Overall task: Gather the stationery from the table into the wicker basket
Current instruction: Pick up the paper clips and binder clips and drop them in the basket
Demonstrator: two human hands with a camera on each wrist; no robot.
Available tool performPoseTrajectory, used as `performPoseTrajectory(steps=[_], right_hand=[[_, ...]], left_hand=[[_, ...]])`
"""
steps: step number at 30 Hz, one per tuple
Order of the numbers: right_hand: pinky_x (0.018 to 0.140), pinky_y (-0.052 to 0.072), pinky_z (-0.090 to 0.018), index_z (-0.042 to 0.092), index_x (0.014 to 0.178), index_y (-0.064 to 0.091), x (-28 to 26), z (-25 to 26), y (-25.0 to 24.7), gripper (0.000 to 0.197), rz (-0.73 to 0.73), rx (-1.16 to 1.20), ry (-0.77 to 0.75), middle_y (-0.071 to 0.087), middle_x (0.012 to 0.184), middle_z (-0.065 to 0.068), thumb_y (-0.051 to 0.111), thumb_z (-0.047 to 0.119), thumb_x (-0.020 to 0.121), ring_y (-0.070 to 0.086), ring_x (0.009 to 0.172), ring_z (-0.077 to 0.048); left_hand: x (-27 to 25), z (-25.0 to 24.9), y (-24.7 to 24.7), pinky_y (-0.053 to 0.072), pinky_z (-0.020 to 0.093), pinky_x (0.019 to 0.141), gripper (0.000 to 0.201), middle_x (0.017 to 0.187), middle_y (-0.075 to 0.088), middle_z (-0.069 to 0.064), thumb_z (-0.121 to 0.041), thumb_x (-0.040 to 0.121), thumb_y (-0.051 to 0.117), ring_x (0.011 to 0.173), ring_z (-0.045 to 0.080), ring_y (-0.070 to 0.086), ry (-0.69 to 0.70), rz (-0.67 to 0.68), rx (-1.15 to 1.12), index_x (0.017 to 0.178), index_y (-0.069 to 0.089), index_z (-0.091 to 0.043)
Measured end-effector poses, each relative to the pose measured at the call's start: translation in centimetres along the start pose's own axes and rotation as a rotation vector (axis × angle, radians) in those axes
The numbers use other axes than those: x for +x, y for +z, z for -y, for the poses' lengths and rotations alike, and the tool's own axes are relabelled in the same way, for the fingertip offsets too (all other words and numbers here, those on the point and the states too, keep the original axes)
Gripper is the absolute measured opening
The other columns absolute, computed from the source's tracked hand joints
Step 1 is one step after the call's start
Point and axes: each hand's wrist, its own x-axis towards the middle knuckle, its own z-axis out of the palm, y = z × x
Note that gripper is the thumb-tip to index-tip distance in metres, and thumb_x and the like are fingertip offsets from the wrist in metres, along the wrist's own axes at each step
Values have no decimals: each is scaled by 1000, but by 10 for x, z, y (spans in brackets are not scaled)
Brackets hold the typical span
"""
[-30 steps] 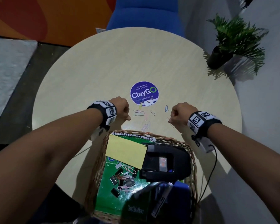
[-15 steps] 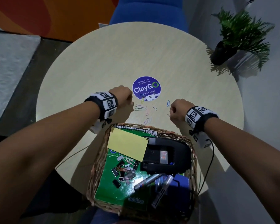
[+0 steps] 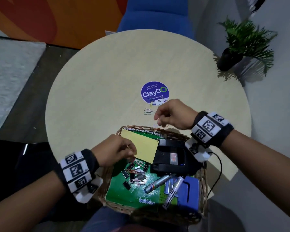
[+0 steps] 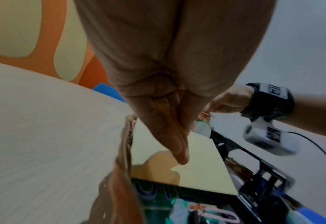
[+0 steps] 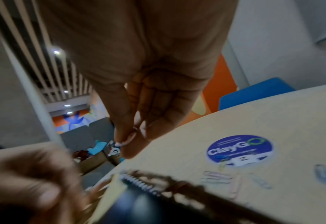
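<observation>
The wicker basket stands at the table's near edge. It holds a green notebook, a yellow pad, a black punch, markers and clips. My left hand hovers over the pad with its fingertips drawn into a pinch, and a pink clip shows right at them. My right hand is raised just beyond the basket's far rim. It pinches a paper clip between thumb and fingers. Several loose paper clips lie on the table by the sticker.
A round purple ClayGo sticker marks the middle of the round table. A blue chair stands behind it and a potted plant is at the right. A black cable trails from my right wrist.
Both hands have left the table top. The left has drawn back over the basket, and the right has lifted toward the far rim with a clip.
</observation>
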Motion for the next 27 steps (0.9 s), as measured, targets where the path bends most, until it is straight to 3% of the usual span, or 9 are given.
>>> performPoseTrajectory(steps=[2,4,7,10,12,15,17,22,27], right_hand=[[66,51,-22,11,88,72,-8,17,18,15,46,-16,-50,71,68,-1,66,0,80,62,59,-3],[68,51,-20,11,90,73,-16,33,36,15,112,1,-88,72,72,-2,66,2,80,62,60,-2],[73,52,-18,14,95,74,-28,52,57,16,239,15,-125,74,76,1,66,6,83,66,66,-1],[76,52,-18,14,99,73,-28,51,53,16,281,-40,-152,76,87,-1,67,10,85,69,78,-7],[75,50,-16,11,99,73,-19,33,30,16,198,-35,-111,75,92,-4,68,8,84,67,78,-8],[83,53,-29,13,97,74,-1,-10,-15,16,-26,-132,17,74,94,-5,71,10,82,66,79,-14],[84,52,-30,16,98,74,12,-39,-36,16,-121,-272,126,73,96,-4,69,12,83,66,83,-17],[83,49,-33,24,108,70,48,-98,-40,23,-68,-526,235,68,114,-3,63,30,87,63,101,-26],[74,51,-35,20,88,71,71,-126,-24,15,-20,-593,180,62,104,-2,61,13,80,61,93,-29]], left_hand=[[-6,5,-3,52,12,77,18,85,74,-11,-16,94,55,79,-4,69,12,-72,26,106,68,-18],[-11,6,-12,50,9,73,19,84,75,-5,-10,95,51,78,-1,71,8,-175,-91,107,66,-13],[-11,5,-33,53,15,63,15,80,75,5,-8,94,53,66,7,72,-33,-339,-267,100,66,-12],[4,10,-56,55,24,65,10,79,74,-1,-19,91,60,63,5,70,-51,-402,-98,97,67,-19],[23,15,-71,53,27,68,10,79,71,-6,-25,89,62,66,7,69,-50,-404,39,96,68,-22],[62,22,-87,48,27,74,16,85,68,-5,-31,86,65,78,13,65,-71,-334,234,98,69,-21],[91,23,-89,45,26,74,20,89,69,-5,-33,83,68,83,13,64,-85,-227,296,98,69,-20],[150,18,-72,53,31,83,15,92,74,-2,-27,80,72,84,13,66,-62,-43,294,91,73,-18],[185,16,-48,49,27,81,18,92,73,-1,-25,77,75,83,14,62,-71,-38,337,92,72,-16]])
